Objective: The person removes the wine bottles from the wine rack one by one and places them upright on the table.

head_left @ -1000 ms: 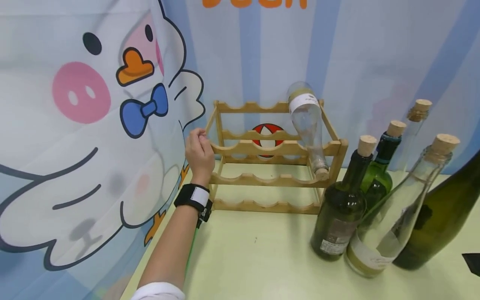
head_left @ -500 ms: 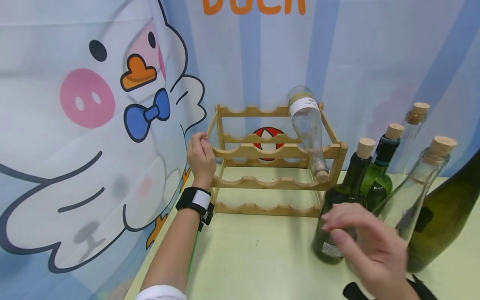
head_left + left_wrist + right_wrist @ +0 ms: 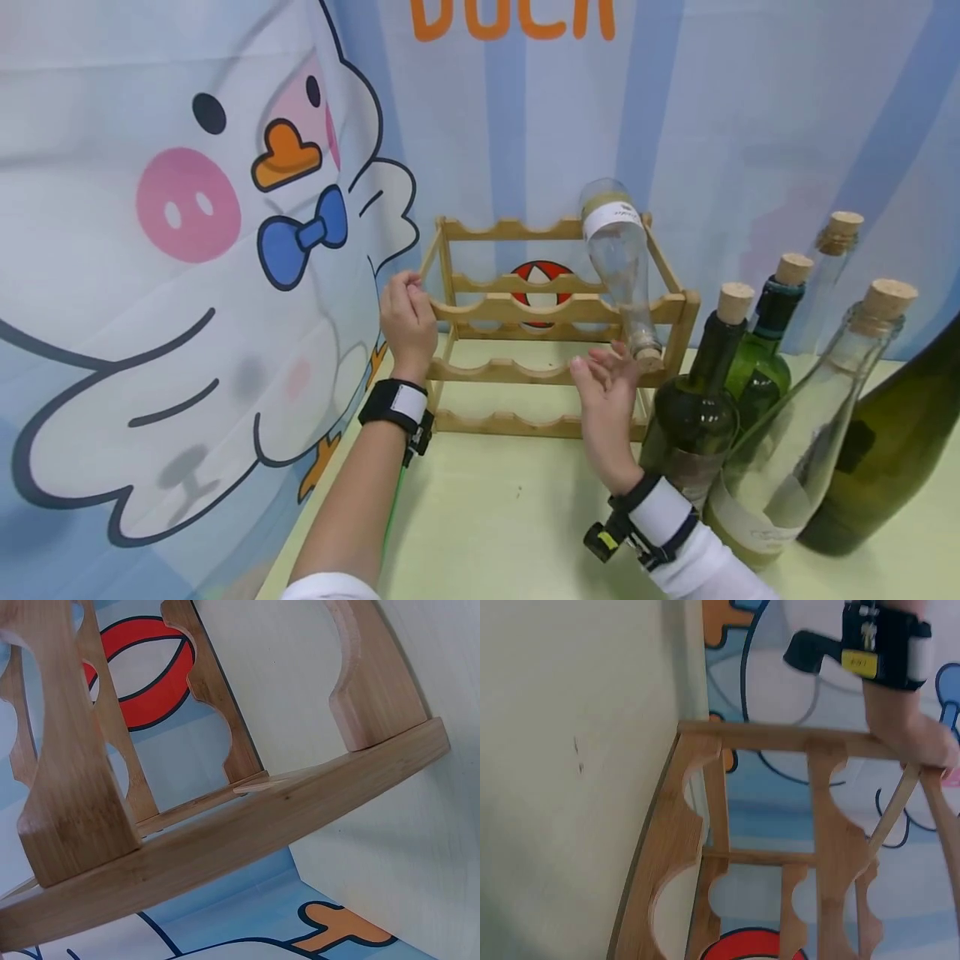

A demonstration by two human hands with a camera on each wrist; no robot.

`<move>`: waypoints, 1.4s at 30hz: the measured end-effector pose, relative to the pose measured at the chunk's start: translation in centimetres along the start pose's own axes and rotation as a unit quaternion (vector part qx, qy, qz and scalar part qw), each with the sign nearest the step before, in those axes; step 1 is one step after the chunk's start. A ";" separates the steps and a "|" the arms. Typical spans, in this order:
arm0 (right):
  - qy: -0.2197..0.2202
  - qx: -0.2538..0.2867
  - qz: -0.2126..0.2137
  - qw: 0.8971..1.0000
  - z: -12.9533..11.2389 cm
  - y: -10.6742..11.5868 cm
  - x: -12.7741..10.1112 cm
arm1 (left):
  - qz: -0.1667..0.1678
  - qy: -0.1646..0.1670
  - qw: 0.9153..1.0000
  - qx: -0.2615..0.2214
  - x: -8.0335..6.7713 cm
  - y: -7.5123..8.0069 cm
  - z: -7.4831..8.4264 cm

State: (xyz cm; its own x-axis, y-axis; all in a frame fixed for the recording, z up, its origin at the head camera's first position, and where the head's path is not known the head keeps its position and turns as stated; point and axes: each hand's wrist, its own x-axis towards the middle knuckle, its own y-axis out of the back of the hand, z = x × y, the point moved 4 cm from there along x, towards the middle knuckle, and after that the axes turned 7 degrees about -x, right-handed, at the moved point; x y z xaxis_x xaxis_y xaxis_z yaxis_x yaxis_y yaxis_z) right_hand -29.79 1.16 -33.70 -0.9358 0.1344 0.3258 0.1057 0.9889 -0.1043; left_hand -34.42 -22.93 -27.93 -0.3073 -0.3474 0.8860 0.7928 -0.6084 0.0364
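Note:
My left hand (image 3: 408, 321) grips the left front upper corner of a wooden wine rack (image 3: 517, 310); the right wrist view also catches that hand (image 3: 911, 735) on the corner. In the rack's right end lies a clear glass bottle (image 3: 621, 258), slanting, base up at the back and corked neck down toward the front. My right hand (image 3: 609, 408) is raised at the lower front rail, fingers apart and lightly bent, fingertips right beside the bottle's cork (image 3: 649, 358). Scalloped rails of the rack (image 3: 225, 825) fill the left wrist view.
Right of the rack stand several corked bottles: a dark green one (image 3: 693, 417), a bright green one (image 3: 757, 358), a clear one (image 3: 795, 442) and a large olive one (image 3: 877, 450). A duck-printed cloth (image 3: 225, 333) hangs close by on the left.
My right hand has come in from the lower right, past the standing bottles, to the cork of the bottle in the rack. My left hand stays on the rack corner.

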 end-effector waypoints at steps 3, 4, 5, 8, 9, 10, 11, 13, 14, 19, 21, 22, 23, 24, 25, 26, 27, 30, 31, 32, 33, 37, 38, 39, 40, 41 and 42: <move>0.045 0.043 0.099 0.993 0.5 0.3 1.4 | -0.002 0.004 1.000 0.000 -0.4 0.0 -0.1; 0.060 0.060 0.126 0.988 0.4 0.5 1.8 | -0.002 0.005 1.000 0.000 -0.5 0.0 -0.1; 0.071 0.074 0.149 0.983 0.4 0.6 2.0 | -0.001 0.005 1.000 0.001 -0.6 -0.1 -0.1; 0.096 0.114 0.194 0.970 0.0 0.9 2.6 | 0.002 0.004 1.000 0.000 -0.9 -0.1 -0.1; 0.101 0.119 0.209 0.965 -0.2 1.0 2.8 | 0.002 0.004 1.000 -0.001 -0.9 -0.1 0.0; 0.101 0.113 0.222 0.963 -0.3 1.1 2.8 | 0.001 0.005 1.000 -0.002 -0.9 -0.2 0.0; 0.100 0.107 0.231 0.962 -0.4 1.3 2.9 | 0.000 0.005 1.000 -0.004 -1.0 -0.2 0.0; 0.107 0.111 0.240 0.958 -0.8 1.5 3.1 | -0.001 0.004 1.000 -0.006 -1.0 -0.2 0.0; 0.112 0.116 0.243 0.957 -1.0 1.6 3.2 | 0.000 0.004 1.000 -0.005 -1.1 -0.3 0.1; 0.132 0.124 0.252 0.951 -2.8 1.6 3.3 | 0.006 -0.004 1.000 -0.005 -1.0 -0.4 0.3; 0.136 0.108 0.264 0.949 -3.6 1.7 3.0 | 0.004 -0.007 1.000 -0.007 -1.0 -0.5 0.4; 0.139 0.103 0.270 0.947 -3.8 1.7 2.8 | 0.003 -0.008 1.000 -0.008 -1.0 -0.5 0.5; 0.145 0.096 0.275 0.946 -4.1 1.7 2.6 | 0.002 -0.008 1.000 -0.008 -1.0 -0.6 0.6; 0.155 0.094 0.277 0.944 -4.2 1.7 2.4 | 0.002 -0.008 1.000 -0.008 -1.0 -0.6 0.6; 0.166 0.090 0.275 0.943 -4.4 1.7 2.2 | 0.003 -0.007 1.000 -0.006 -1.0 -0.7 0.6; 0.179 0.085 0.274 0.941 -4.6 1.8 1.9 | 0.004 -0.007 1.000 -0.004 -1.1 -0.7 0.5; 0.194 0.079 0.271 0.939 -4.7 1.8 1.7 | 0.006 -0.006 1.000 -0.002 -1.1 -0.7 0.5; 0.237 0.053 0.267 0.933 -5.4 1.8 1.0 | 0.010 -0.008 1.000 0.002 -1.1 -0.7 0.5; 0.250 0.052 0.262 0.930 -5.7 1.8 0.8 | 0.010 -0.008 1.000 0.003 -1.1 -0.6 0.5; 0.265 0.053 0.260 0.927 -6.0 1.8 0.6 | 0.009 -0.009 1.000 0.003 -1.0 -0.6 0.5; 0.279 0.058 0.255 0.924 -6.4 1.8 0.4 | 0.009 -0.008 1.000 0.003 -0.9 -0.6 0.5; 0.332 0.090 0.234 0.909 -8.0 1.8 -0.3 | 0.007 -0.005 1.000 0.004 -0.8 -0.5 0.4; 0.344 0.097 0.231 0.905 -8.3 1.7 -0.5 | 0.006 -0.005 1.000 0.004 -0.9 -0.5 0.5; 0.356 0.101 0.230 0.900 -8.5 1.8 -0.8 | 0.005 -0.005 1.000 0.004 -0.9 -0.5 0.5; 0.367 0.107 0.229 0.895 -8.7 1.8 -1.2 | 0.004 -0.006 1.000 0.004 -1.0 -0.5 0.5; 0.377 0.110 0.231 0.890 -8.9 1.9 -1.5 | 0.002 -0.006 1.000 0.004 -1.1 -0.5 0.5; 0.384 0.117 0.234 0.886 -9.0 2.1 -1.9 | 0.001 -0.006 1.000 0.004 -1.2 -0.6 0.5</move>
State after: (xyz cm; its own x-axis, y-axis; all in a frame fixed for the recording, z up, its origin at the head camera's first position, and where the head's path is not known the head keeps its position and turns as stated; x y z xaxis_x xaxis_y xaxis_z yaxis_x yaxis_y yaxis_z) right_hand -24.80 3.54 -26.05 -0.2938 0.6179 0.7293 0.2652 0.7857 -0.5589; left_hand -34.28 -21.83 -28.81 -0.2983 -0.3397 0.8920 0.7975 -0.6022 0.0373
